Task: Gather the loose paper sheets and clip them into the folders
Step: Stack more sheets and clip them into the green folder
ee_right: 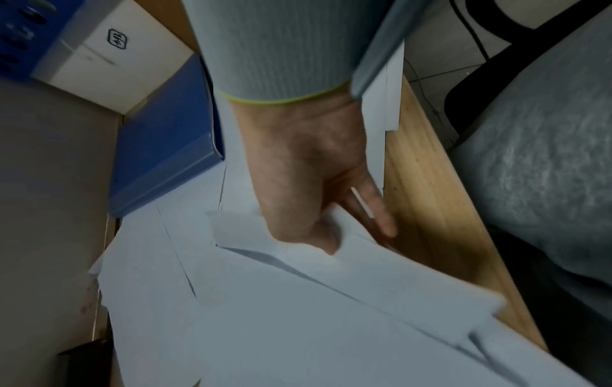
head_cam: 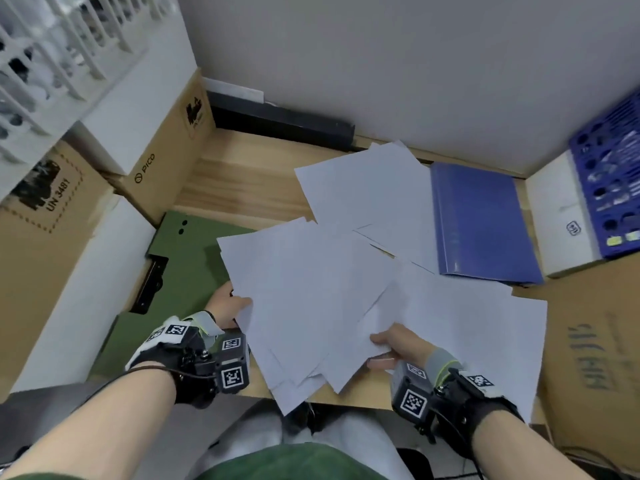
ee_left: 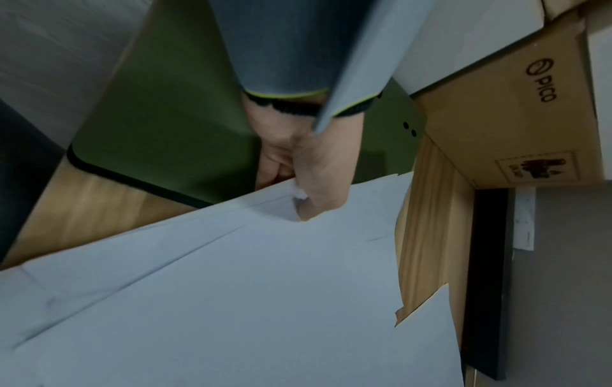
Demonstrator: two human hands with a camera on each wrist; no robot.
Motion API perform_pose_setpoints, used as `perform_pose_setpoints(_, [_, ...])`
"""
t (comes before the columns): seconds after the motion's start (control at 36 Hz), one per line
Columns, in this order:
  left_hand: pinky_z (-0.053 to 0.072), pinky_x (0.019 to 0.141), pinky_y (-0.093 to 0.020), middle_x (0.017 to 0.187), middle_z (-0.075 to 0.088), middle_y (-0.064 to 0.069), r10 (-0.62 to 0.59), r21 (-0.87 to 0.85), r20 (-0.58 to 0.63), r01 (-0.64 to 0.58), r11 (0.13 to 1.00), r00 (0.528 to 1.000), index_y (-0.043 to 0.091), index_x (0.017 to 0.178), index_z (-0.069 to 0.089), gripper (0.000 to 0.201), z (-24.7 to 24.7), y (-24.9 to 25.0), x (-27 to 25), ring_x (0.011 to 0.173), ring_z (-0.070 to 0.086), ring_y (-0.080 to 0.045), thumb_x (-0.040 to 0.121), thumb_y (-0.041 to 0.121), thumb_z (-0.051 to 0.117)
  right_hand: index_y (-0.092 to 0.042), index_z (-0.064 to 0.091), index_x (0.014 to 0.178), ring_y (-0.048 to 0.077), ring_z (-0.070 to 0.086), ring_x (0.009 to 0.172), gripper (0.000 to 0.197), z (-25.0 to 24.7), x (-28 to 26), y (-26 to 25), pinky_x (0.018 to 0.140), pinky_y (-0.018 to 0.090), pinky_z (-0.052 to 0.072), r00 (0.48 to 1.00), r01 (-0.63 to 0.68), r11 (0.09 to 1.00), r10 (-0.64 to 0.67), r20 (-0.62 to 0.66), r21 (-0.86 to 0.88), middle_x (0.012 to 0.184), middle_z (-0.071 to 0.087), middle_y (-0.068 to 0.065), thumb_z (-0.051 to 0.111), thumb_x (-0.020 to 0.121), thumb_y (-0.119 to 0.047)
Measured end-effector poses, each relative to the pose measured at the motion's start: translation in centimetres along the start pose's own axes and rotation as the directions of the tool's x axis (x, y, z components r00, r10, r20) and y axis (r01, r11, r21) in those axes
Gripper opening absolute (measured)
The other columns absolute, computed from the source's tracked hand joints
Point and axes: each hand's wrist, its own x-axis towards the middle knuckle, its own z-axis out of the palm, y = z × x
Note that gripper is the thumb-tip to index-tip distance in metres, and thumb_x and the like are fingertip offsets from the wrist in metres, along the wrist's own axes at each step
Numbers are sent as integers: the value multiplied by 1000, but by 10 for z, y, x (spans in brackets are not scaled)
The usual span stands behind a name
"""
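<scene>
Several loose white paper sheets [head_cam: 311, 299] lie fanned across the wooden desk [head_cam: 242, 181]. My left hand [head_cam: 228, 304] pinches the left edge of the paper sheets [ee_left: 232, 288], thumb on top, over an open green folder [head_cam: 187, 271] with a black clip [head_cam: 150, 285]. My right hand [head_cam: 398, 344] grips the near edge of the paper sheets [ee_right: 298, 314], thumb above and fingers below. More sheets [head_cam: 363, 181] rest farther back, partly under a shut blue folder [head_cam: 481, 223] at the right.
Cardboard boxes [head_cam: 166, 157] crowd the desk's left side, another box [head_cam: 595, 358] stands at the right. A white box [head_cam: 561, 216] and a blue perforated basket [head_cam: 613, 188] sit at the back right. A black bar [head_cam: 280, 124] runs along the wall. My lap is below the desk edge.
</scene>
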Motion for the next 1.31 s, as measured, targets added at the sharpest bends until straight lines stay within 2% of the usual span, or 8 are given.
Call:
perform_pose_setpoints(0.08, [46, 84, -41, 114, 55, -12, 18, 62, -33, -16, 998, 999, 7, 131, 43, 44, 3, 5, 5, 98, 54, -29, 90, -11, 46, 2, 53, 116, 38, 70, 83, 28, -3, 4, 13, 66, 44, 60, 996, -60, 997, 62, 59, -40, 102, 69, 20, 59, 91, -8])
perform_pose_setpoints(0.19, [44, 82, -40, 107, 57, -17, 6, 178, -24, -2, 984, 1000, -5, 119, 51, 35, -1, 8, 9, 99, 56, -34, 87, -16, 43, -10, 55, 90, 18, 59, 55, 7, -11, 11, 15, 44, 27, 51, 997, 48, 999, -49, -54, -25, 75, 62, 8, 56, 93, -16])
perform_pose_setpoints(0.47, [45, 65, -35, 74, 47, -12, -185, 277, 27, 170, 946, 982, 2, 78, 49, 22, -8, 6, -1, 68, 50, -27, 86, -15, 37, -13, 60, 106, 24, 64, 71, 30, -11, 20, 2, 44, 23, 49, 963, 192, 980, -176, -204, 60, 88, 66, 9, 40, 92, 3])
perform_pose_setpoints(0.72, [45, 88, -33, 113, 60, -8, 14, 265, 24, -20, 964, 1000, 8, 120, 58, 30, -4, 20, 11, 101, 58, -27, 92, 22, 59, -6, 56, 109, 6, 48, 44, 23, 15, 11, 0, 47, 21, 38, 968, 123, 933, -37, 248, -339, 59, 56, -5, 43, 93, 4])
perform_pose_setpoints(0.83, [47, 89, -36, 113, 62, -10, 72, 405, 13, -71, 912, 997, 6, 122, 57, 32, -2, 23, 11, 105, 60, -32, 95, 23, 52, -15, 57, 117, 17, 63, 80, 27, 11, 17, 0, 68, 25, 52, 988, 111, 973, -85, 132, -204, 94, 69, 2, 53, 91, -9])
perform_pose_setpoints(1.0, [47, 62, -28, 77, 53, -11, -27, 514, -26, 37, 857, 999, 11, 71, 44, 21, 2, 22, 18, 65, 52, -24, 80, -6, 53, -14, 48, 134, 20, 54, 101, 49, -8, 29, -4, 82, 30, 43, 955, 267, 963, -271, -121, -47, 120, 59, 4, 40, 90, 6])
perform_pose_setpoints(1.14, [29, 50, -20, 53, 39, -6, -93, 433, 68, 55, 900, 993, 11, 58, 37, 22, 9, 27, 13, 46, 35, -22, 58, 0, 57, -32, 47, 124, 6, 52, 105, 41, -3, 19, -24, 81, 19, 39, 933, 360, 929, -361, 10, -84, 118, 54, -10, 40, 97, -1])
perform_pose_setpoints(1.31, [50, 93, -37, 115, 65, -9, -6, 296, 114, -28, 955, 993, 7, 123, 57, 49, 23, 20, 25, 100, 63, -27, 78, 20, 74, -23, 43, 137, 14, 52, 112, 43, 19, 25, -40, 72, 12, 40, 938, 335, 928, -311, 152, -163, 130, 54, -3, 44, 97, -8])
